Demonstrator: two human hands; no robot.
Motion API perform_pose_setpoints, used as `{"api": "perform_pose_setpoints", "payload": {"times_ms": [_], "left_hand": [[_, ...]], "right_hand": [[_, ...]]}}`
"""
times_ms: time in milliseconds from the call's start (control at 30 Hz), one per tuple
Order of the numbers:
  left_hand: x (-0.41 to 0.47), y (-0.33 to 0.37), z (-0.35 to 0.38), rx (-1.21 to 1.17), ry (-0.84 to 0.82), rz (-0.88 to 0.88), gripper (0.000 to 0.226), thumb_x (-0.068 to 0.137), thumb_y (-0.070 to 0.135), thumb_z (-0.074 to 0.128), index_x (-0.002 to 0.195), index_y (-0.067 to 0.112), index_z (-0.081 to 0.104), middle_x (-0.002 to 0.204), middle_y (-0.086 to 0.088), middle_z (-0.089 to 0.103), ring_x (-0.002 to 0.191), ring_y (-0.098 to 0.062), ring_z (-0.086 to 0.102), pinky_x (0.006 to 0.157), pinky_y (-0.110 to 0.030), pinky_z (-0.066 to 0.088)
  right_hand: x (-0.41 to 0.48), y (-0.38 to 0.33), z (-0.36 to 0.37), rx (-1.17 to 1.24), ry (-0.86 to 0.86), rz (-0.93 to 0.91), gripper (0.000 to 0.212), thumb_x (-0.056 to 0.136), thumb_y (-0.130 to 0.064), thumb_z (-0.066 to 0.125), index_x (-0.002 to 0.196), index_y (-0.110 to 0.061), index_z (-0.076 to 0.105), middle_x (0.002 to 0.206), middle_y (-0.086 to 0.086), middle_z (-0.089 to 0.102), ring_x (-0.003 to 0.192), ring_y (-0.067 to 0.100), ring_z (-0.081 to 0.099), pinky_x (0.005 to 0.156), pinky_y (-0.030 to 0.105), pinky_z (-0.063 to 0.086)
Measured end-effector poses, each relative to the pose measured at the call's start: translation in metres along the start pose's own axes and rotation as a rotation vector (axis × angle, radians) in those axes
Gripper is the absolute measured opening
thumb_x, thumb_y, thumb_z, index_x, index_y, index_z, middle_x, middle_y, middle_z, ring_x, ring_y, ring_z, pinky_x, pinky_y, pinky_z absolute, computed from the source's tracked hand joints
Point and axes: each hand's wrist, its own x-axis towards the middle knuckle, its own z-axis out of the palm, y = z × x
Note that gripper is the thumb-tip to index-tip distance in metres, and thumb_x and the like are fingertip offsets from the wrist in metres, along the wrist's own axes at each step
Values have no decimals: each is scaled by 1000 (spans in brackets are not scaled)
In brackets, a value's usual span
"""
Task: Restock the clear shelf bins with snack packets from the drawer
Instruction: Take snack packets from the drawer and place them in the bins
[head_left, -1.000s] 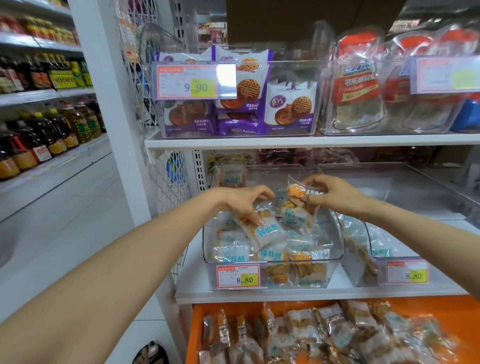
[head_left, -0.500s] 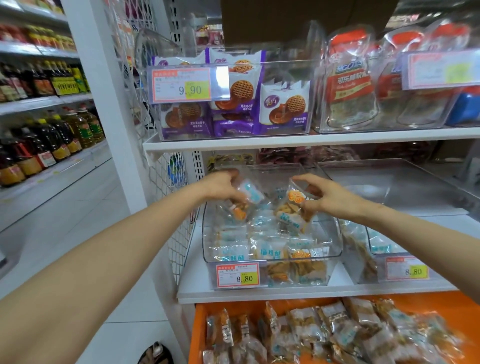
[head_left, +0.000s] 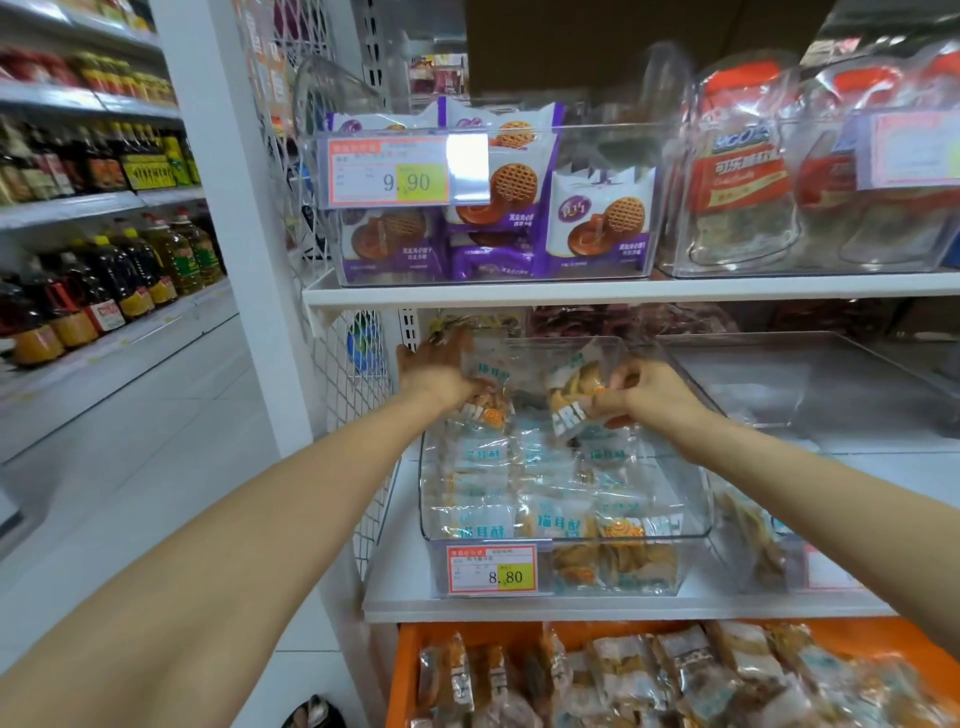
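**Clear bin** (head_left: 697, 499), price tag (head_left: 492, 569) reading 8.80.
Contents: snack packets (head_left: 540, 499), laid flat in layers to roughly half its depth.
Over the bin's rear half, 2 more packets are held upright, presumably so they can be stood behind the flat stock.
- The right packet (head_left: 574, 395) is pinched near its lower edge by the curled fingers of the right hand (head_left: 649, 397).
- The left packet (head_left: 485, 397) is touched by the left hand (head_left: 434, 371). Whether its fingers are closed on the packet cannot be told through the blur.

Below the bin, the orange drawer (head_left: 397, 670) is open and many packets are seen in it.
Right of the bin, a 2nd bin (head_left: 810, 364) shows packets at its front.
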Motion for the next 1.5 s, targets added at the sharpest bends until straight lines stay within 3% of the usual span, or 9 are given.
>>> {"api": "perform_pose_setpoints", "payload": {"times_ms": [133,233,333,467,700,800,967,1267,1500], "left_hand": [[0,-5,0,-124,-25,18,78,78,58,63,141,28,27,138,-2,51,120,-27,52,110,-45,26],[-3,-3,-3,148,6,79,67,81,60,58,135,25,39,139,-7,44,130,-30,36,109,-44,26],[-6,-8,-10,126,69,71,56,82,51,63,128,23,47,131,-5,47,126,-28,36,105,-42,28],[-19,-31,-14,-29,256,80,28,93,26,50,118,16,58,124,-8,57,118,-27,45,94,-35,36],[-33,-28,-11,-53,88,330,64,88,48,56,142,26,32,145,-2,38,132,-20,34,110,-35,22],[-26,-22,-10,-80,-145,329,58,92,48,50,143,26,32,136,-7,49,115,-23,53,100,-33,41],[-17,-26,-17,-30,-253,361,51,91,45,52,136,22,42,137,-4,50,117,-22,53,99,-32,43],[-25,-25,-11,-79,-144,267,49,92,41,53,136,23,43,128,-7,57,111,-22,56,94,-32,41],[-111,-27,-38,-104,34,458,52,85,48,58,130,25,47,135,7,47,127,-12,32,100,-27,23]], "right_hand": [[1,-5,19,247,-97,143,50,71,9,73,112,-2,46,89,18,67,79,29,67,80,41,57],[3,-5,34,376,-198,230,64,72,12,70,126,-6,41,98,15,68,84,23,68,78,30,57],[4,-7,54,383,-250,246,32,75,18,64,96,-6,59,91,10,68,80,21,65,71,25,57],[4,-8,88,292,-240,260,36,75,16,66,78,-17,51,80,3,60,69,14,57,48,16,51],[5,-12,104,73,-141,107,37,69,-7,82,92,-15,54,90,4,63,89,22,59,82,29,49],[5,-14,106,-28,-39,28,36,71,-6,79,93,-13,52,79,-1,53,81,17,52,77,27,43],[6,-17,107,-169,-49,19,43,80,-9,72,119,-4,55,113,7,62,106,21,56,88,26,42],[4,-16,103,-244,-110,-35,61,80,-28,75,132,-9,50,130,6,58,116,20,55,92,24,41],[-69,-17,49,-243,-52,-294,57,76,-27,77,127,-18,54,117,-2,59,102,14,57,86,23,44]]}}
